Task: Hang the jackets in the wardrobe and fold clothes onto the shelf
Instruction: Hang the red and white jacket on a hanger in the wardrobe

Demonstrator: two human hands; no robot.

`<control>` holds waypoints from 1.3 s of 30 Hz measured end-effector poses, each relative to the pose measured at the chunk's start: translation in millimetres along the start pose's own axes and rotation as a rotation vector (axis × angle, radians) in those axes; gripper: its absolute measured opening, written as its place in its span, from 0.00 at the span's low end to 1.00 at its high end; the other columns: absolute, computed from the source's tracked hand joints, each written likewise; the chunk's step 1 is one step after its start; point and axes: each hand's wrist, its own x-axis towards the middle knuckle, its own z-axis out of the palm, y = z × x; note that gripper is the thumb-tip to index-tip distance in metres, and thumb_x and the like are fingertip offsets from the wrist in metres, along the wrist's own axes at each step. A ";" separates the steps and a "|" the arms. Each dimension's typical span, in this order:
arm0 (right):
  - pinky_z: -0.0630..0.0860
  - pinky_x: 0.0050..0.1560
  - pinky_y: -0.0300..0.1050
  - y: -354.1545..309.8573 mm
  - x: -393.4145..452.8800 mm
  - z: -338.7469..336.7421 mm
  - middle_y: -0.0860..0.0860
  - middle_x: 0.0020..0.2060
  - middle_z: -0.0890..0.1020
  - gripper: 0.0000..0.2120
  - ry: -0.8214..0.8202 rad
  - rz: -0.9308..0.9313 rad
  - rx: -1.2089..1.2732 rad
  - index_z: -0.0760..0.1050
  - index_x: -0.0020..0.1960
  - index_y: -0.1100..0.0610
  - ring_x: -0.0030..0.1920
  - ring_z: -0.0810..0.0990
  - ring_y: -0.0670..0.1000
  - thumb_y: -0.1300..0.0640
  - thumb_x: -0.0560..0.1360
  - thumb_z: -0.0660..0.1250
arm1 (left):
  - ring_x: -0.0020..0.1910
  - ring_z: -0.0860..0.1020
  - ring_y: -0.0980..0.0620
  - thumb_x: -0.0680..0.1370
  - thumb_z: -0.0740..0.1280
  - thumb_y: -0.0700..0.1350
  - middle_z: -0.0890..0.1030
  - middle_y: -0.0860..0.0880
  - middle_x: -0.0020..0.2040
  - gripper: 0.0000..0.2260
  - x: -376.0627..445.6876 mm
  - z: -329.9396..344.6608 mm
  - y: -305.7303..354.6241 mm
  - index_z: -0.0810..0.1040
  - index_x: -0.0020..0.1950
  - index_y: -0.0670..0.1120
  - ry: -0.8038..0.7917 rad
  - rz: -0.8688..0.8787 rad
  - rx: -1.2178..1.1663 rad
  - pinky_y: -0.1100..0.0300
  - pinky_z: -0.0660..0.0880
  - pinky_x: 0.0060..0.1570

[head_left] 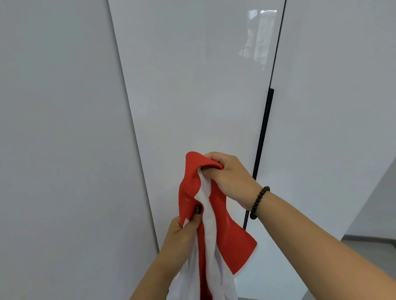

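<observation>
Both hands hold a red and white garment (pixel 209 218) up in front of the closed glossy white wardrobe doors (pixel 200 81). The right hand (pixel 228 173) grips the red collar at the top; the left hand (pixel 185 233) pinches the fabric lower down. No label or writing can be read. A beaded bracelet (pixel 259 201) circles the right wrist, near the long black door handle (pixel 261 146)

Bright, even, soft daylight, slightly cool cast. Glossy wardrobe door (pixel 200 81) catches window reflection (pixel 258 34) upper right, mild glare there. Shadows faint, barely any under arms. Wide-angle warp pretty obvious, door edges lean outward toward frame sides. Overall bit soft, compression smear, nothing razor sharp.
</observation>
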 end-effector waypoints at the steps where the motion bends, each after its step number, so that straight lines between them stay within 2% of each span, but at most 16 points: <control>1: 0.77 0.45 0.34 6.8 3.0 -9.4 0.49 0.41 0.83 0.09 0.015 0.024 -0.001 0.80 0.48 0.59 0.41 0.80 0.42 0.68 0.75 0.63 | 0.49 0.84 0.53 0.70 0.64 0.61 0.86 0.52 0.49 0.18 6.9 3.1 -1.8 0.83 0.53 0.55 0.027 -0.008 0.004 0.62 0.79 0.45; 3: 0.78 0.48 0.38 19.7 8.8 -31.3 0.51 0.43 0.84 0.07 0.057 0.071 0.001 0.81 0.49 0.59 0.44 0.82 0.47 0.67 0.74 0.67 | 0.46 0.84 0.54 0.71 0.64 0.60 0.86 0.53 0.47 0.15 20.7 7.6 -2.9 0.85 0.48 0.57 0.051 -0.003 0.013 0.64 0.79 0.42; 5: 0.80 0.51 0.41 30.0 15.5 -56.5 0.52 0.45 0.85 0.08 0.082 0.099 -0.008 0.81 0.50 0.57 0.47 0.84 0.50 0.65 0.72 0.70 | 0.43 0.84 0.57 0.71 0.63 0.61 0.86 0.56 0.43 0.10 35.9 13.6 0.3 0.84 0.42 0.64 0.064 0.000 0.026 0.69 0.78 0.35; 8: 0.80 0.52 0.41 42.8 28.0 -96.5 0.50 0.50 0.84 0.16 0.086 0.108 -0.005 0.78 0.57 0.52 0.48 0.83 0.47 0.59 0.70 0.74 | 0.40 0.84 0.59 0.70 0.63 0.62 0.86 0.57 0.41 0.09 63.5 28.6 5.6 0.83 0.40 0.67 0.097 -0.005 0.022 0.71 0.76 0.31; 9: 0.79 0.52 0.39 47.0 33.8 -108.8 0.48 0.51 0.82 0.19 0.148 0.084 0.006 0.76 0.59 0.50 0.50 0.83 0.45 0.58 0.70 0.75 | 0.40 0.84 0.57 0.70 0.64 0.62 0.86 0.56 0.42 0.10 73.2 34.2 7.1 0.85 0.41 0.63 0.105 -0.018 0.015 0.70 0.77 0.31; 11: 0.77 0.50 0.34 56.1 47.4 -130.6 0.47 0.50 0.81 0.22 0.408 -0.004 0.033 0.73 0.61 0.50 0.49 0.81 0.42 0.60 0.70 0.74 | 0.40 0.85 0.55 0.72 0.64 0.62 0.86 0.53 0.42 0.14 92.4 45.3 8.9 0.85 0.45 0.57 0.137 -0.044 0.015 0.68 0.78 0.32; 13: 0.75 0.48 0.32 65.6 61.7 -144.2 0.49 0.48 0.80 0.19 0.646 -0.066 0.085 0.72 0.59 0.52 0.46 0.79 0.42 0.63 0.71 0.71 | 0.40 0.85 0.55 0.72 0.63 0.63 0.86 0.55 0.41 0.16 107.8 52.6 8.8 0.82 0.49 0.56 0.165 -0.051 0.040 0.66 0.78 0.33; 15: 0.74 0.47 0.33 76.8 74.4 -147.2 0.51 0.48 0.79 0.17 0.738 -0.073 0.122 0.73 0.59 0.53 0.45 0.78 0.44 0.65 0.72 0.68 | 0.39 0.84 0.57 0.69 0.62 0.64 0.85 0.58 0.40 0.17 119.0 55.7 7.8 0.80 0.50 0.57 0.182 -0.049 0.065 0.68 0.77 0.32; 17: 0.75 0.46 0.32 88.4 83.2 -141.7 0.51 0.48 0.78 0.17 0.765 -0.073 0.097 0.73 0.58 0.53 0.45 0.76 0.44 0.67 0.72 0.68 | 0.38 0.83 0.60 0.69 0.62 0.64 0.85 0.59 0.39 0.16 126.2 57.0 7.6 0.80 0.48 0.57 0.190 -0.052 0.069 0.70 0.76 0.28; 21: 0.74 0.46 0.30 101.3 92.8 -125.8 0.47 0.48 0.77 0.19 0.802 -0.080 0.038 0.74 0.50 0.44 0.43 0.75 0.37 0.69 0.72 0.65 | 0.33 0.82 0.64 0.67 0.61 0.65 0.83 0.64 0.35 0.16 133.4 56.5 9.0 0.77 0.47 0.58 0.242 -0.068 0.075 0.72 0.73 0.24; 24: 0.73 0.46 0.28 102.1 94.9 -120.7 0.49 0.49 0.77 0.19 0.862 -0.053 0.056 0.74 0.50 0.45 0.42 0.75 0.36 0.69 0.72 0.65 | 0.33 0.82 0.62 0.67 0.60 0.65 0.83 0.64 0.34 0.16 132.3 53.7 9.6 0.77 0.47 0.58 0.264 -0.069 0.094 0.71 0.73 0.24; 27: 0.76 0.52 0.37 99.5 95.6 -115.4 0.50 0.51 0.79 0.14 0.897 0.019 0.128 0.75 0.51 0.48 0.47 0.78 0.42 0.65 0.71 0.68 | 0.36 0.83 0.56 0.67 0.61 0.66 0.84 0.59 0.37 0.19 127.2 49.9 11.2 0.79 0.48 0.57 0.280 -0.061 0.079 0.68 0.75 0.31; 30: 0.77 0.54 0.42 93.5 92.9 -112.4 0.50 0.52 0.80 0.13 0.918 0.093 0.217 0.75 0.52 0.50 0.51 0.79 0.47 0.61 0.70 0.70 | 0.37 0.83 0.56 0.67 0.61 0.66 0.84 0.60 0.36 0.18 118.6 48.9 14.0 0.79 0.49 0.57 0.285 -0.058 0.061 0.67 0.76 0.31; 34: 0.75 0.50 0.39 86.7 75.9 -110.5 0.48 0.50 0.79 0.12 0.924 0.130 0.190 0.74 0.52 0.51 0.49 0.79 0.46 0.61 0.70 0.70 | 0.33 0.82 0.63 0.72 0.62 0.63 0.83 0.63 0.34 0.12 99.6 47.0 20.3 0.77 0.46 0.58 0.246 -0.048 0.027 0.72 0.73 0.24; 37: 0.73 0.43 0.34 79.5 54.1 -106.4 0.46 0.46 0.79 0.12 0.946 0.143 0.143 0.73 0.50 0.51 0.46 0.78 0.44 0.60 0.70 0.71 | 0.31 0.80 0.66 0.69 0.62 0.64 0.82 0.64 0.32 0.12 78.2 43.1 23.5 0.77 0.44 0.58 0.206 -0.042 0.005 0.73 0.71 0.21; 39: 0.73 0.43 0.35 75.2 35.5 -102.8 0.46 0.44 0.78 0.12 0.970 0.146 0.093 0.73 0.50 0.52 0.45 0.77 0.44 0.60 0.70 0.71 | 0.30 0.79 0.67 0.67 0.61 0.65 0.81 0.66 0.30 0.14 61.5 40.2 24.0 0.76 0.44 0.59 0.187 -0.043 0.009 0.73 0.71 0.21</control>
